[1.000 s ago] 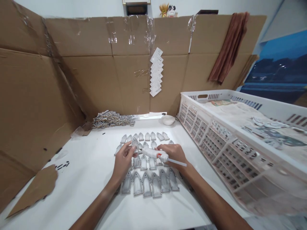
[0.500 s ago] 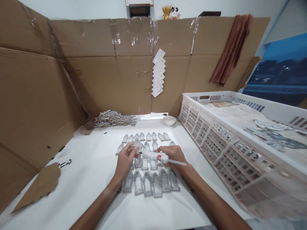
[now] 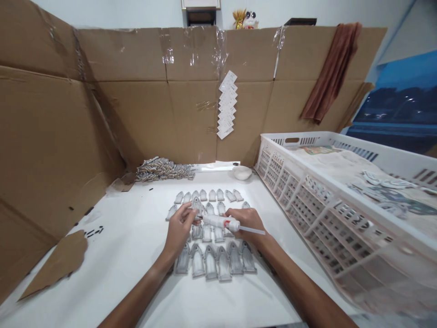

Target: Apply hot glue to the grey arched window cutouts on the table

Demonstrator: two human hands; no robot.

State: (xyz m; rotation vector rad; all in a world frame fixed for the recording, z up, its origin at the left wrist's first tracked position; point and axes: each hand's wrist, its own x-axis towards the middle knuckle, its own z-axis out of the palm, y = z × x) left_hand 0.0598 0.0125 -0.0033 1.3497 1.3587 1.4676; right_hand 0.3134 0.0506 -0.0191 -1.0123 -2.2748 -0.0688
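Observation:
My left hand (image 3: 180,226) pinches a small grey arch-shaped piece (image 3: 195,203) and holds it up over the table. In my right hand (image 3: 248,223) is a white hot glue gun (image 3: 218,222) with a red mark, a clear glue stick (image 3: 252,230) poking out of its back. The gun's nozzle points left and is at the lower part of the held piece; whether it touches I cannot tell. Rows of like arch-shaped pieces (image 3: 210,263) lie on the white table (image 3: 129,255) around and below both hands, and some are partly hidden by the hands and gun.
At the back left is a heap of small metallic cylinders (image 3: 162,169); a white bowl (image 3: 242,172) stands right of it. A white plastic crate (image 3: 290,177) with flat pieces fills the right side. Cardboard walls (image 3: 136,114) enclose the table; a cardboard scrap (image 3: 58,264) lies left.
The whole view has shifted very slightly. Both hands, the held piece and the glue gun keep nearly the same positions.

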